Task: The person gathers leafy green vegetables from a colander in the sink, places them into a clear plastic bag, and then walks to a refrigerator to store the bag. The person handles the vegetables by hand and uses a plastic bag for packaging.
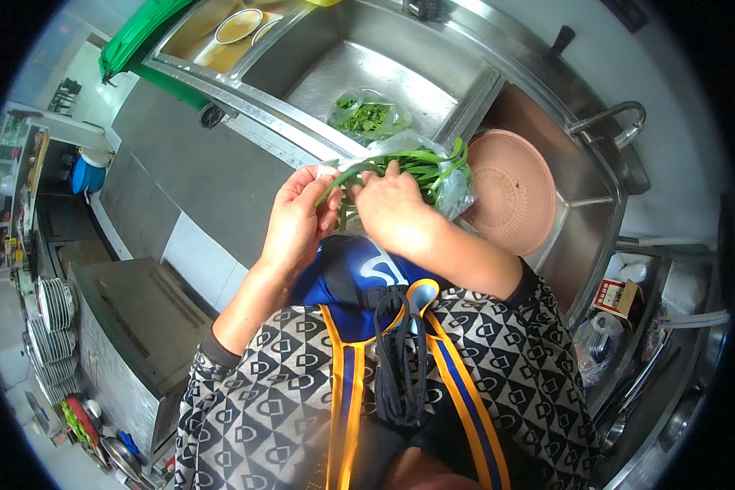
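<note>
Long green leafy vegetables [420, 167], looking like a bunch of flat stalks, stick out of a clear plastic bag [455, 196] at the front edge of the sink. My left hand [300, 211] is closed in a pinch on the end of a green stalk; a small pale thing by its fingertips is too small to name. Beside it, my right hand [390, 204] has its fingers curled over the stalks next to the bag. Beyond my hands, a clear bag of leafy greens [369, 117] lies in the metal sink basin [327, 82].
A pinkish-brown round plastic colander [510, 192] sits in the right basin, below a curved tap [621, 122]. White bowls [238, 27] lie in the far left basin. Stacked plates [55, 304] stand at the left, near a metal cabinet [122, 351]. A green bag [139, 41] hangs by the sink corner.
</note>
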The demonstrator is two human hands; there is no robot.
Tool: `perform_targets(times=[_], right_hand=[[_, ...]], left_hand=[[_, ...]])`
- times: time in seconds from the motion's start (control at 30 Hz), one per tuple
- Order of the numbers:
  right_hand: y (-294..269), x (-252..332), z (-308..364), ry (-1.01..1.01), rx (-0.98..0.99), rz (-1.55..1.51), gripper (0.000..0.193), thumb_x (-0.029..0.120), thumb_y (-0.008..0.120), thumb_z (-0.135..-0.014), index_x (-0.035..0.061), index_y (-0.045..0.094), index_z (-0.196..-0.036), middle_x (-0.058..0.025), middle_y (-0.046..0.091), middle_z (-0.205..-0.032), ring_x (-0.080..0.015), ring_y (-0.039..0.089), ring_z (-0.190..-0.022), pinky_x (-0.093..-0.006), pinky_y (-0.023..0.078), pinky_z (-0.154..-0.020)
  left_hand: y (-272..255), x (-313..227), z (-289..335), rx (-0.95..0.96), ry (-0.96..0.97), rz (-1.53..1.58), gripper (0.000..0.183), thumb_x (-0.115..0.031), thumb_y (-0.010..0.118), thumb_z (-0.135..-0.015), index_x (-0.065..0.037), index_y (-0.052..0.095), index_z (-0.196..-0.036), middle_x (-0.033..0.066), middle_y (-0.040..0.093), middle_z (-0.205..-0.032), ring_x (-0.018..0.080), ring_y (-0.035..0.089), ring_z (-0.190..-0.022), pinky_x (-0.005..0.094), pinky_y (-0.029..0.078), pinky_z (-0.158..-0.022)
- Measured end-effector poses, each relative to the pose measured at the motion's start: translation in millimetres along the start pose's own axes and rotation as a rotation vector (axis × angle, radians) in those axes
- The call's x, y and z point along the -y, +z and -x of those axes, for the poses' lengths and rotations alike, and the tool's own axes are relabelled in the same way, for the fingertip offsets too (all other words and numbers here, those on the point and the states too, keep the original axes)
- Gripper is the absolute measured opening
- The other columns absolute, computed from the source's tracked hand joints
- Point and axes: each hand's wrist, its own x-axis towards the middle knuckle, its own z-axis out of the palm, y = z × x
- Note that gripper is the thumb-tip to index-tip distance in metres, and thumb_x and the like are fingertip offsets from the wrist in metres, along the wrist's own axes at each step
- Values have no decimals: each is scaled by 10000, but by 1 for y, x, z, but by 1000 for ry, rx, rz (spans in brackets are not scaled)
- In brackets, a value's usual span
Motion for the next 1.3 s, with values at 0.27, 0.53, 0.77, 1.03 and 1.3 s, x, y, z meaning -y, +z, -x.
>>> perform_targets(times=[0.27, 0.53, 0.77, 1.03, 1.3], right_hand=[[-40, -29, 67, -267, -140, -263, 185, 108, 524, -799, 97, 613, -961, -166, 584, -968, -256, 620, -743, -332, 502, -619], [38, -173, 34, 748, 14, -1077, 386, 374, 563, -871, -9, 601, -870, 1, 524, -647, -81, 481, -551, -212, 409, -502], [101, -176, -7, 547, -123, -1431, 491, 431, 679, -765, -42, 675, -900, -117, 668, -826, -166, 598, -677, -286, 469, -642], [72, -174, -50, 797, -124, -1180, 496, 417, 686, -743, -28, 659, -961, -196, 645, -957, -243, 616, -863, -313, 457, -790], [36, -101, -13, -50, -783, -791, 173, 183, 668, -772, 24, 652, -838, -82, 569, -807, -195, 569, -725, -312, 457, -630]], left_hand=[[-1, -6, -3, 22, -33, -3, 106, -127, 469, -915, -37, 509, -955, -4, 472, -631, 49, 332, -429, 189, 241, -385], [2, -3, 1, 41, -26, 2, 110, -132, 464, -924, -42, 517, -956, -4, 472, -630, 45, 330, -426, 181, 244, -385], [3, -4, 2, 48, -34, -12, 112, -128, 469, -922, -36, 518, -963, 3, 478, -631, 49, 330, -423, 182, 250, -383], [4, -2, 2, 38, -51, -6, 112, -126, 476, -917, -32, 514, -965, 9, 480, -635, 53, 340, -426, 185, 261, -382], [2, -5, -1, -21, -13, 27, 120, -123, 477, -915, -21, 504, -971, 14, 486, -640, 54, 348, -435, 185, 271, -389]])
